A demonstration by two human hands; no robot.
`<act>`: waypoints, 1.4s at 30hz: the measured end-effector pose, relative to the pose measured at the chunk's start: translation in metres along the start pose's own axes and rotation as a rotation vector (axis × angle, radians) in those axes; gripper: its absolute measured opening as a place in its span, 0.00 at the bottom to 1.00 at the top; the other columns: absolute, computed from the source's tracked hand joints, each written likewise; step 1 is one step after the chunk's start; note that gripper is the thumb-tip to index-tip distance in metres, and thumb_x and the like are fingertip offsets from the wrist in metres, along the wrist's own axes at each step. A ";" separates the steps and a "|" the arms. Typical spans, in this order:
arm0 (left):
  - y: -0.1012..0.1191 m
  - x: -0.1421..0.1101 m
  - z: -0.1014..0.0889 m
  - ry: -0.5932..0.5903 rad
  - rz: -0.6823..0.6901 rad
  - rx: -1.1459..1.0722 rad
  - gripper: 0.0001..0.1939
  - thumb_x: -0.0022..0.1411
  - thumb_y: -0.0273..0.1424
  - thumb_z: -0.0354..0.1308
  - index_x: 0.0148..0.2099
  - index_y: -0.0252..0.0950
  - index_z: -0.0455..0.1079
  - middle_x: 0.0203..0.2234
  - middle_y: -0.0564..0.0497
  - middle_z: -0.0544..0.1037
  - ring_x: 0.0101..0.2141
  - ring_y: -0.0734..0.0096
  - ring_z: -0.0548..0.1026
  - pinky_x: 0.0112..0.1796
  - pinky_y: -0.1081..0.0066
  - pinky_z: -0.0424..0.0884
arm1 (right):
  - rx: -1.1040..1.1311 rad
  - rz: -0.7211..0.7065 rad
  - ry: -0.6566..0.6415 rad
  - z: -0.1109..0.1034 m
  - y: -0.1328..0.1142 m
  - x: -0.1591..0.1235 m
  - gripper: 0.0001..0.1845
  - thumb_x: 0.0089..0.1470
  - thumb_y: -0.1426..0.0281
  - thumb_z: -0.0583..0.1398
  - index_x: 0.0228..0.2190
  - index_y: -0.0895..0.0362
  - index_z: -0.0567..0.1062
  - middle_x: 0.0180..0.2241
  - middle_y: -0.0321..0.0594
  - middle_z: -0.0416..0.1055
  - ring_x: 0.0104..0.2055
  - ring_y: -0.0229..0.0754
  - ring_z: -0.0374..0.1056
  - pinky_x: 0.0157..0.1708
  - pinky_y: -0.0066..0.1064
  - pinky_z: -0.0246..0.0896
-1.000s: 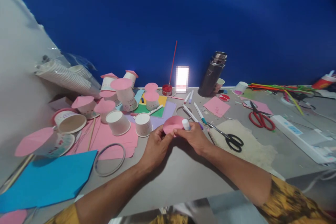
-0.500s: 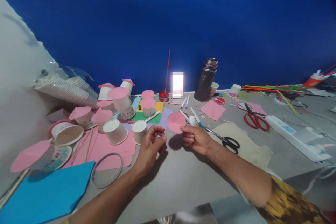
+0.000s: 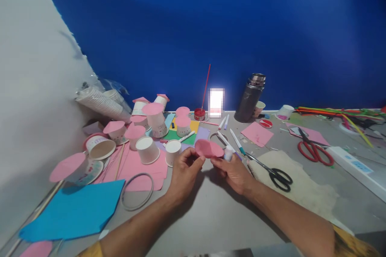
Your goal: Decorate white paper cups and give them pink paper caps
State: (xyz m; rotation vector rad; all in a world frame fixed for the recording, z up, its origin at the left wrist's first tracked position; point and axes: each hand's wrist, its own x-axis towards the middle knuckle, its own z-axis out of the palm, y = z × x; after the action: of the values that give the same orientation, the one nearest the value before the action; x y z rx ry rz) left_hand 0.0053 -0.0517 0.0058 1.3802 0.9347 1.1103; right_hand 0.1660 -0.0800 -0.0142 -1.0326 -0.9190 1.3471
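Observation:
A round pink paper disc (image 3: 209, 149) is held between my two hands above the grey table, tilted so that it looks like a flattened oval. My left hand (image 3: 187, 172) pinches its left edge between thumb and fingers. On the opposite edge, my right hand (image 3: 231, 170) grips it the same way. Just left of my left hand stands an upturned white paper cup (image 3: 173, 152), with another white paper cup (image 3: 147, 150) beside it. A small white bottle or cap (image 3: 228, 153) and several markers (image 3: 237, 141) lie behind my right hand.
Paper cups with pink paper tops (image 3: 152, 119) crowd the left, near blue paper (image 3: 79, 208) and a tape ring (image 3: 137, 191). Black-handled scissors (image 3: 280, 178), red-handled scissors (image 3: 315, 152) and a white power strip (image 3: 357, 170) lie right. A dark flask (image 3: 250, 98) stands behind.
My left hand has come over to the pink disc and taken its left edge; before, only my right hand held it. The disc has tilted flatter. The whole view has shifted.

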 end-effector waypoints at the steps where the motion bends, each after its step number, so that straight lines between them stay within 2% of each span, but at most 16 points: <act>1: 0.001 0.002 -0.002 0.009 0.033 0.030 0.07 0.60 0.34 0.61 0.33 0.37 0.69 0.26 0.55 0.71 0.28 0.74 0.65 0.31 0.72 0.63 | -0.063 -0.018 0.012 -0.003 -0.003 -0.001 0.18 0.45 0.59 0.72 0.30 0.58 0.76 0.18 0.25 0.53 0.21 0.30 0.47 0.20 0.25 0.44; 4: 0.000 0.006 -0.010 0.047 0.227 0.234 0.05 0.61 0.29 0.57 0.31 0.38 0.67 0.27 0.54 0.71 0.29 0.72 0.67 0.31 0.71 0.63 | -0.328 -0.145 0.069 -0.013 -0.016 -0.006 0.14 0.50 0.64 0.68 0.38 0.57 0.77 0.18 0.24 0.51 0.21 0.32 0.49 0.22 0.27 0.49; 6: -0.002 0.007 -0.015 0.083 0.404 0.411 0.06 0.62 0.25 0.54 0.31 0.38 0.66 0.27 0.54 0.70 0.29 0.72 0.66 0.30 0.71 0.61 | -0.495 -0.287 0.088 -0.019 -0.024 -0.011 0.17 0.52 0.67 0.65 0.45 0.56 0.76 0.19 0.24 0.51 0.21 0.33 0.50 0.23 0.27 0.52; 9: -0.005 0.008 -0.020 0.126 0.618 0.654 0.08 0.62 0.22 0.52 0.31 0.38 0.65 0.27 0.53 0.70 0.30 0.70 0.67 0.31 0.70 0.61 | -0.672 -0.514 0.082 -0.024 -0.030 -0.018 0.18 0.54 0.68 0.64 0.47 0.55 0.73 0.20 0.23 0.51 0.20 0.33 0.51 0.24 0.27 0.54; 12: -0.007 0.006 -0.022 0.098 0.723 0.811 0.09 0.63 0.21 0.51 0.32 0.38 0.66 0.28 0.51 0.72 0.31 0.68 0.69 0.33 0.67 0.63 | -0.864 -0.758 0.105 -0.024 -0.027 -0.019 0.19 0.54 0.67 0.67 0.47 0.56 0.73 0.18 0.22 0.54 0.18 0.32 0.52 0.22 0.26 0.52; 14: -0.007 0.004 -0.021 0.049 0.741 0.814 0.08 0.63 0.22 0.52 0.33 0.38 0.67 0.29 0.49 0.74 0.32 0.66 0.70 0.34 0.66 0.65 | -0.999 -0.900 0.165 -0.024 -0.023 -0.017 0.13 0.55 0.67 0.67 0.42 0.56 0.75 0.18 0.25 0.60 0.19 0.33 0.57 0.22 0.27 0.54; 17: -0.006 0.000 -0.018 -0.006 0.632 0.661 0.06 0.63 0.23 0.52 0.36 0.38 0.69 0.32 0.48 0.77 0.35 0.66 0.74 0.36 0.66 0.68 | -1.114 -1.012 0.223 -0.022 -0.017 -0.014 0.02 0.59 0.70 0.64 0.34 0.56 0.76 0.22 0.34 0.72 0.22 0.35 0.65 0.26 0.28 0.58; 21: 0.000 -0.002 -0.013 -0.045 0.237 0.358 0.05 0.62 0.26 0.55 0.35 0.38 0.71 0.28 0.52 0.77 0.30 0.69 0.73 0.32 0.70 0.68 | -1.155 -1.044 0.204 -0.019 -0.016 -0.016 0.05 0.60 0.69 0.64 0.32 0.57 0.77 0.22 0.35 0.74 0.22 0.36 0.66 0.26 0.29 0.57; 24: 0.002 0.001 -0.012 -0.033 0.073 0.192 0.05 0.63 0.31 0.57 0.33 0.38 0.70 0.27 0.53 0.76 0.30 0.70 0.73 0.32 0.70 0.68 | -1.103 -1.023 0.098 -0.017 -0.022 -0.023 0.12 0.59 0.61 0.66 0.33 0.57 0.78 0.20 0.33 0.70 0.21 0.35 0.63 0.25 0.29 0.56; 27: 0.001 0.003 -0.013 -0.035 0.083 0.169 0.06 0.64 0.32 0.56 0.34 0.38 0.71 0.29 0.52 0.77 0.32 0.69 0.74 0.36 0.68 0.70 | -0.880 -0.823 -0.007 -0.020 -0.030 -0.027 0.14 0.62 0.59 0.62 0.34 0.57 0.79 0.18 0.30 0.64 0.19 0.34 0.59 0.22 0.27 0.54; 30: -0.001 0.001 -0.013 -0.059 0.169 0.256 0.06 0.65 0.31 0.54 0.35 0.39 0.72 0.30 0.51 0.78 0.34 0.67 0.75 0.36 0.68 0.71 | -0.674 -0.590 0.083 -0.025 -0.036 -0.025 0.13 0.64 0.63 0.60 0.32 0.56 0.79 0.19 0.31 0.66 0.20 0.34 0.58 0.20 0.26 0.53; 32: -0.001 -0.001 -0.013 -0.084 0.216 0.326 0.07 0.64 0.30 0.54 0.35 0.38 0.73 0.30 0.51 0.78 0.33 0.67 0.75 0.34 0.69 0.70 | -0.650 -0.529 0.132 -0.026 -0.038 -0.022 0.10 0.61 0.64 0.62 0.32 0.56 0.81 0.21 0.33 0.70 0.21 0.34 0.60 0.21 0.26 0.55; 35: -0.001 -0.003 -0.011 -0.128 0.207 0.349 0.06 0.63 0.30 0.55 0.36 0.37 0.74 0.31 0.50 0.80 0.34 0.67 0.76 0.35 0.68 0.71 | -0.721 -0.542 0.036 -0.024 -0.038 -0.020 0.08 0.58 0.68 0.63 0.34 0.55 0.83 0.24 0.36 0.76 0.24 0.36 0.67 0.25 0.27 0.61; 39: -0.003 -0.002 -0.011 -0.155 0.073 0.230 0.05 0.61 0.31 0.58 0.34 0.36 0.73 0.28 0.51 0.78 0.31 0.69 0.74 0.34 0.70 0.70 | -0.810 -0.669 -0.162 -0.018 -0.035 -0.022 0.09 0.59 0.70 0.61 0.36 0.55 0.83 0.28 0.39 0.81 0.25 0.37 0.73 0.28 0.27 0.67; 42: -0.005 -0.001 -0.010 -0.161 0.002 0.169 0.04 0.59 0.31 0.61 0.32 0.36 0.72 0.26 0.52 0.77 0.29 0.71 0.72 0.31 0.72 0.67 | -0.830 -0.736 -0.215 -0.016 -0.028 -0.023 0.09 0.60 0.70 0.62 0.39 0.55 0.83 0.31 0.41 0.83 0.28 0.38 0.76 0.30 0.28 0.69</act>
State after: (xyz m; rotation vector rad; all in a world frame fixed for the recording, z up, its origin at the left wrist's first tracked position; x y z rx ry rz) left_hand -0.0046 -0.0496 0.0003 1.5831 0.9266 0.9231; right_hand 0.1890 -0.1026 0.0088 -0.9819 -1.8824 0.4339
